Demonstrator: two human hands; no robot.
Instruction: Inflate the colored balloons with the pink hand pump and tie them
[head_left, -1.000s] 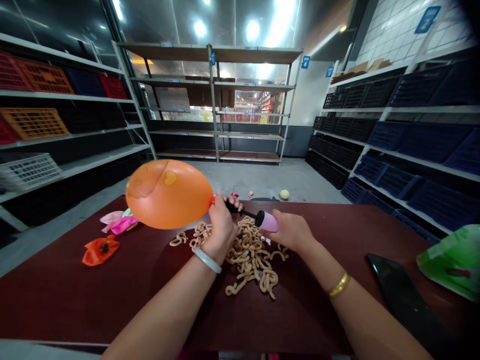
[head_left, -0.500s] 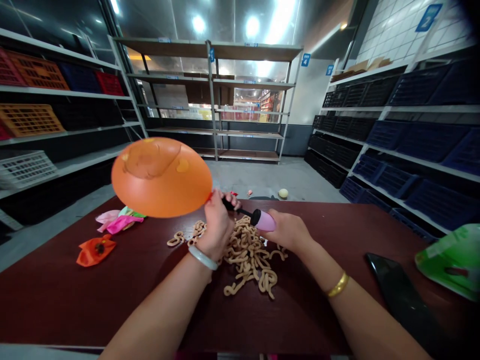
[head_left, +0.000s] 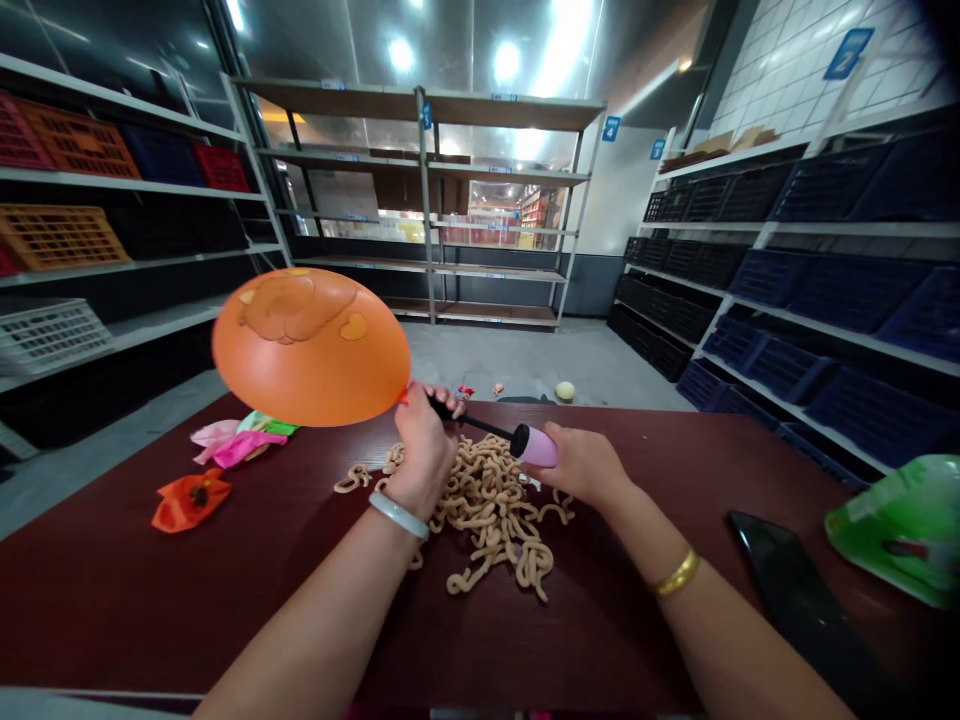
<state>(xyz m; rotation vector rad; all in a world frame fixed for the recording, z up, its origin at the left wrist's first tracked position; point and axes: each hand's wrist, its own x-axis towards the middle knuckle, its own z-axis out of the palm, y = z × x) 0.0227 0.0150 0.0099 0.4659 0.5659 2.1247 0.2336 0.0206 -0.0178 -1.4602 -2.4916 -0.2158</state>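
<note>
An inflated orange balloon (head_left: 311,345) with a printed figure floats above the dark red table (head_left: 150,590), its neck fitted on the black nozzle of a pink hand pump (head_left: 534,445). My left hand (head_left: 420,450) is closed round the balloon's neck and the nozzle. My right hand (head_left: 581,465) grips the pump's pink body, its rod partly drawn out. Under both hands lies a heap of beige rubber bands (head_left: 487,510).
A limp orange balloon (head_left: 191,498) and pink and green ones (head_left: 236,440) lie at the table's left. A black phone (head_left: 795,590) and a green bag (head_left: 900,525) sit at the right. Shelves with crates line both sides; a small ball (head_left: 566,390) lies on the floor.
The balloon has grown and risen up and to the left. My left hand has shifted slightly left with it, and the pump rod shows longer.
</note>
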